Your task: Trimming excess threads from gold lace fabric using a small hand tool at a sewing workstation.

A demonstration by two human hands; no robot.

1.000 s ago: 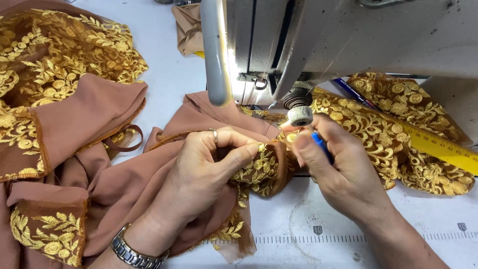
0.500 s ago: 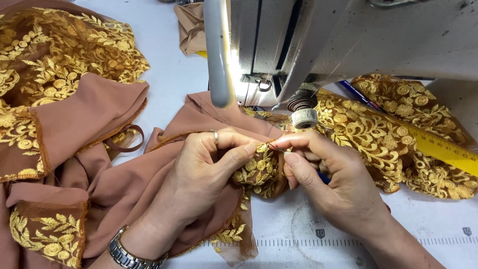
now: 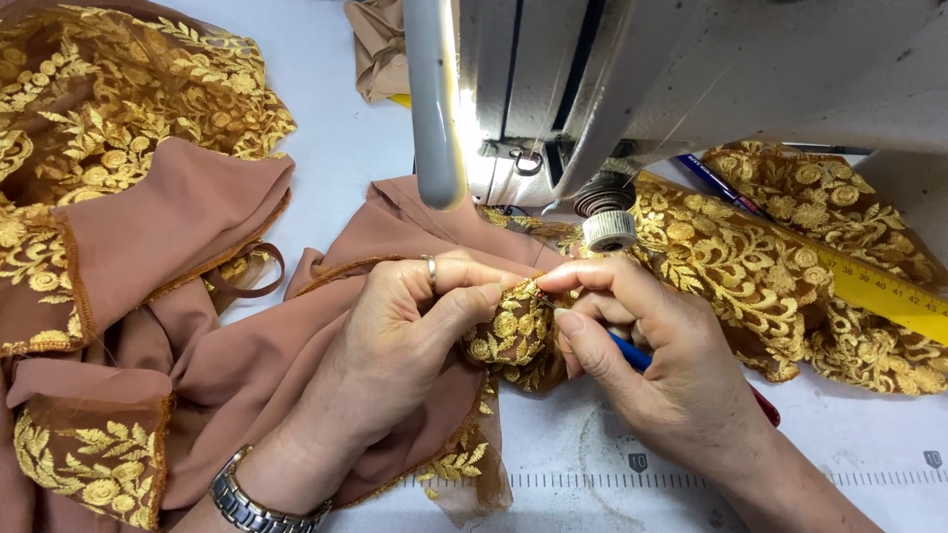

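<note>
While both hands meet at the centre of the frame, the left hand (image 3: pixel 395 345) pinches a bunched fold of gold-embroidered cloth (image 3: pixel 513 331) between thumb and forefinger. The right hand (image 3: pixel 662 355) grips the same fold from the right, fingertips closed on it (a blue-handled tool (image 3: pixel 627 350) lies under its fingers). Directly above stands the sewing machine (image 3: pixel 691 79); a yellow ruler (image 3: pixel 889 291) lies at right.

Two hands, one sewing machine (image 3: pixel 691 89), one yellow ruler (image 3: pixel 889 291), perhaps two pens, one wristwatch (image 3: pixel 259 503).
</note>
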